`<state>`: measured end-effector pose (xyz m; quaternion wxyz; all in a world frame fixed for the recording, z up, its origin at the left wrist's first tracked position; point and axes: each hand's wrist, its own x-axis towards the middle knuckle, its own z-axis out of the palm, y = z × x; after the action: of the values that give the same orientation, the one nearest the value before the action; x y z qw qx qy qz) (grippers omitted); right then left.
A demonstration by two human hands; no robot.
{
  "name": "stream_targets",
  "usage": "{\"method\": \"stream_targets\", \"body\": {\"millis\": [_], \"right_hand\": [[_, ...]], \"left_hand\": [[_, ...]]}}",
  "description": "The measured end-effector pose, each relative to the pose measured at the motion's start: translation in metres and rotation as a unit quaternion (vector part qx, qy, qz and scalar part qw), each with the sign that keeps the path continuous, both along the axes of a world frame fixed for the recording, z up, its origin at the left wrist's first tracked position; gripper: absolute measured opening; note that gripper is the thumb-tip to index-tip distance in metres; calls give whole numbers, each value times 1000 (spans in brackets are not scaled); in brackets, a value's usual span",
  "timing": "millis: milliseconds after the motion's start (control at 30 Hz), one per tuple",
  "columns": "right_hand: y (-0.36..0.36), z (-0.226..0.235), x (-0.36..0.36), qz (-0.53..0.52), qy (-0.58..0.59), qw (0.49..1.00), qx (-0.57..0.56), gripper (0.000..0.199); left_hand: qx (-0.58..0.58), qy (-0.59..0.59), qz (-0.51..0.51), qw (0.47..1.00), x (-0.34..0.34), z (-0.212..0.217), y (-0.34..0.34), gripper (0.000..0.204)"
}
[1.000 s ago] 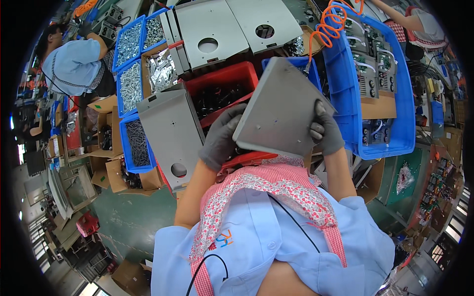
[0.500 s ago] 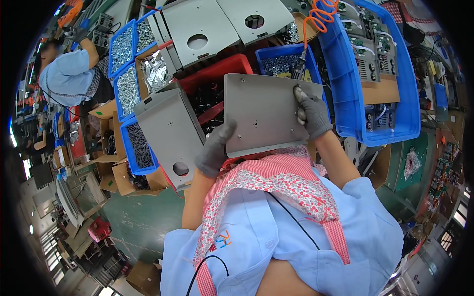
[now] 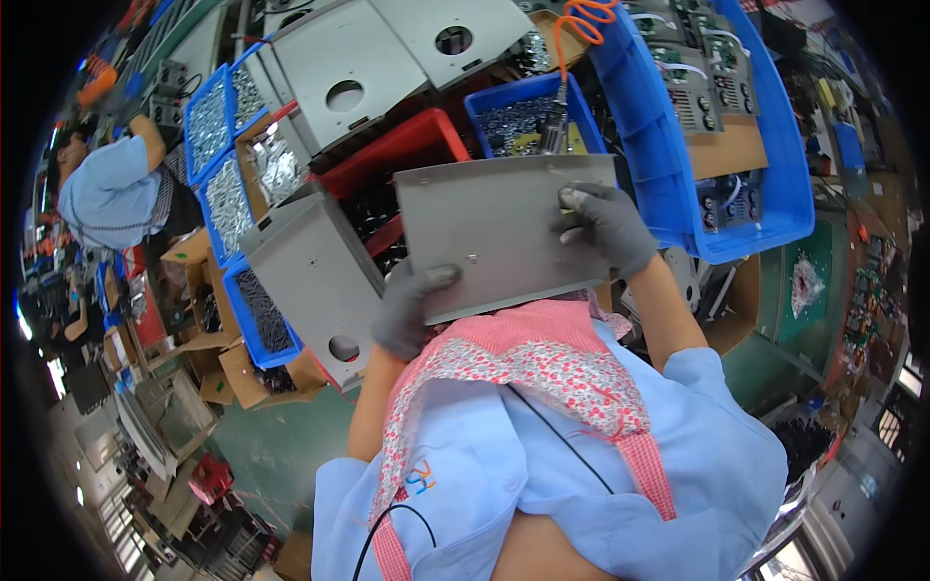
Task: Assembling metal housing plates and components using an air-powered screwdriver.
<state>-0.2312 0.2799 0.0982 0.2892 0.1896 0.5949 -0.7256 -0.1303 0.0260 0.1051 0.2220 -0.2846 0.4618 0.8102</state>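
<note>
- The left hand (image 3: 407, 315), in a grey glove, grips the lower left corner of a flat grey sheet-metal panel (image 3: 499, 232), thumb laid on its face and fingers hidden behind it.
- The right hand (image 3: 605, 225), also gloved in grey, clamps the panel's upper right edge with fingers curled over the face.
- The panel is held level in front of the person's chest, above a pink patterned apron (image 3: 542, 378), between both hands and clear of the bins.
- Just left of it stands a grey metal housing (image 3: 310, 281) with a round hole, tilted.
- Behind the panel sit a red bin (image 3: 387, 155) of dark parts and a small blue bin (image 3: 518, 111) of screws.
- A large blue crate (image 3: 722, 126) of grey assemblies lies to the right.
- An orange coiled hose (image 3: 581, 24) hangs above.
- Another person in a blue shirt (image 3: 102, 189) works at far left.
</note>
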Motion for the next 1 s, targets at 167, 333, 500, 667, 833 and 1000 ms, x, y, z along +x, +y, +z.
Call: {"method": "stream_targets", "body": {"millis": [167,333,500,667,833,1000], "right_hand": [[53,12,-36,-56,146,986,51,28],[43,-86,-58,-20,191,955,227,32],[-24,-124,-83,96,172,791,579,66],[-42,-126,-81,188,119,750,623,92],[-51,-123,-78,232,59,746,621,101],[-48,-121,-81,164,61,805,567,101]], "left_hand": [[-98,67,150,982,22,-14,-33,35],[60,79,264,959,27,-4,-45,31],[155,71,259,951,27,2,-43,27],[125,60,301,943,39,-12,-35,26],[126,49,266,955,40,-19,-26,29],[19,62,248,966,34,0,-14,32]]}}
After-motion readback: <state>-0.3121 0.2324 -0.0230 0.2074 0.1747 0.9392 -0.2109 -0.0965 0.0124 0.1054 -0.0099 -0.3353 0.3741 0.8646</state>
